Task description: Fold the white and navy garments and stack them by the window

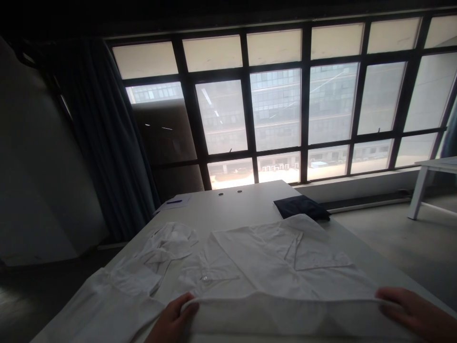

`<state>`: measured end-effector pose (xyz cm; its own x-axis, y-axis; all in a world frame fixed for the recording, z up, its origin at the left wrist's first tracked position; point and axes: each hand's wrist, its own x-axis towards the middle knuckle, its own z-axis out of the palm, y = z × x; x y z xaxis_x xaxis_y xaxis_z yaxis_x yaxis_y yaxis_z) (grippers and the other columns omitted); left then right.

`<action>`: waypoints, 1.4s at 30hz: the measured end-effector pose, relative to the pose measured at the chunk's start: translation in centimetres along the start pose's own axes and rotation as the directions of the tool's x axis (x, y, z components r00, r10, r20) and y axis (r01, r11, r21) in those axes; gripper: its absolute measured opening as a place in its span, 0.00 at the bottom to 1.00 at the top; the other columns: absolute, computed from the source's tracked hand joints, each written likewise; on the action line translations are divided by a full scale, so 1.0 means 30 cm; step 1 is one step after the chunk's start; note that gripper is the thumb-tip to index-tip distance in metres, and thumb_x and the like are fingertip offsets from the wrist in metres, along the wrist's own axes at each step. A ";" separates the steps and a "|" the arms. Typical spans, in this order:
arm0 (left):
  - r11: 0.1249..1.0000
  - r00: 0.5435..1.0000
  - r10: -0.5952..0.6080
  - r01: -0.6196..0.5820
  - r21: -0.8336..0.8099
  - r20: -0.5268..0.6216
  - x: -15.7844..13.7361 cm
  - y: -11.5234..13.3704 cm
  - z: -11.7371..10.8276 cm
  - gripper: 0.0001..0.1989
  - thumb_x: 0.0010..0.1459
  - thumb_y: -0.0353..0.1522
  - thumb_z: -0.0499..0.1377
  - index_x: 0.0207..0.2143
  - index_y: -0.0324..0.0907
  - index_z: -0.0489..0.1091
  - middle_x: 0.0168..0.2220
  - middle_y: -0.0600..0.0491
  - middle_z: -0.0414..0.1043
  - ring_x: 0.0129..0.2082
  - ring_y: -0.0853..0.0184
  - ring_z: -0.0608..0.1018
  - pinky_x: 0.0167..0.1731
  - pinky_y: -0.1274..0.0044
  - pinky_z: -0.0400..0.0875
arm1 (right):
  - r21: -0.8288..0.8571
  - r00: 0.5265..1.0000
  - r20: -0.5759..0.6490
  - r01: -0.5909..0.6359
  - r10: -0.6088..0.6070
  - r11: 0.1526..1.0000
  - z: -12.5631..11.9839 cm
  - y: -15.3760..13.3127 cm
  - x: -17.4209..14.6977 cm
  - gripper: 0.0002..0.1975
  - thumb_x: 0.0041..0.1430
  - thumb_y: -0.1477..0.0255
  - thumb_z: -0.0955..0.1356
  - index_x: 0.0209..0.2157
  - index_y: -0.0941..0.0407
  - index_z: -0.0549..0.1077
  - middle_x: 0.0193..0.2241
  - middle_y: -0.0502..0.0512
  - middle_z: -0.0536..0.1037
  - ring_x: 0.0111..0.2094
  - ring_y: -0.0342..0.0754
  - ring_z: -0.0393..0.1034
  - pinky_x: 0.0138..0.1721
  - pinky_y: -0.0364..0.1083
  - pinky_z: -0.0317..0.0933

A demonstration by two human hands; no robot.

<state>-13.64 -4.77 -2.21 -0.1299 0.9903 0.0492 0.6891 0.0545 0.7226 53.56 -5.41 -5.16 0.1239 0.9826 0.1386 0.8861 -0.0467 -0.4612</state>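
Note:
A white shirt point(264, 267) lies spread on the white table point(228, 209), its lower edge raised toward me. At the left end of that edge, my left hand point(174, 317) pinches the fabric between thumb and fingers. My right hand point(410, 312) grips the same edge at its right end. The cloth between my hands hangs in a nearly straight band, and a small round button shows near a sleeve on the left. Another white garment point(117, 295), crumpled at its top, rests to the left of the shirt.
A folded dark cloth point(302, 208) lies at the table's right far edge. A pen point(174, 202) sits on paper at the far left. Beyond are a dark curtain point(103, 133) and large windows point(274, 109). Another white table point(424, 186) stands at the right.

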 end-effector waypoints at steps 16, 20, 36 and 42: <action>0.989 0.994 0.107 -0.103 0.105 -0.035 0.014 0.057 0.048 0.24 0.65 0.52 0.48 0.35 0.46 0.73 0.33 0.54 0.80 0.36 0.61 0.80 0.38 0.78 0.70 | -0.025 0.992 -0.015 -0.124 0.124 0.992 0.188 -0.079 0.234 0.25 0.60 0.51 0.58 0.43 0.52 0.75 0.38 0.64 0.83 0.39 0.63 0.78 0.39 0.55 0.66; 0.986 0.993 0.093 -0.082 0.147 -0.072 0.016 0.041 0.060 0.22 0.66 0.51 0.47 0.38 0.46 0.71 0.29 0.55 0.78 0.31 0.62 0.80 0.33 0.78 0.70 | -0.108 0.989 -0.054 -0.142 0.136 0.984 0.213 -0.074 0.211 0.26 0.65 0.52 0.53 0.47 0.53 0.72 0.38 0.66 0.82 0.38 0.63 0.79 0.38 0.56 0.65; 0.930 0.981 0.087 -0.018 0.367 -0.172 0.047 -0.029 0.105 0.23 0.70 0.42 0.38 0.59 0.44 0.60 0.42 0.46 0.82 0.42 0.56 0.84 0.37 0.73 0.72 | -0.252 0.994 -0.093 -0.086 0.065 0.964 0.224 -0.084 0.210 0.27 0.71 0.61 0.48 0.48 0.54 0.73 0.47 0.66 0.77 0.34 0.55 0.77 0.34 0.52 0.65; 0.893 0.982 0.119 -0.041 0.447 -0.147 0.070 -0.040 0.093 0.22 0.71 0.41 0.38 0.58 0.43 0.60 0.43 0.44 0.81 0.44 0.56 0.83 0.40 0.71 0.72 | -0.201 0.995 -0.080 -0.078 0.063 0.977 0.209 -0.070 0.222 0.25 0.71 0.60 0.50 0.45 0.53 0.74 0.45 0.64 0.78 0.38 0.56 0.77 0.38 0.53 0.66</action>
<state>-12.74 -2.39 -4.90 -0.1507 0.9601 0.2354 0.9399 0.0654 0.3350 49.71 2.37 -8.77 0.2143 0.9603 0.1786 0.9454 -0.1579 -0.2852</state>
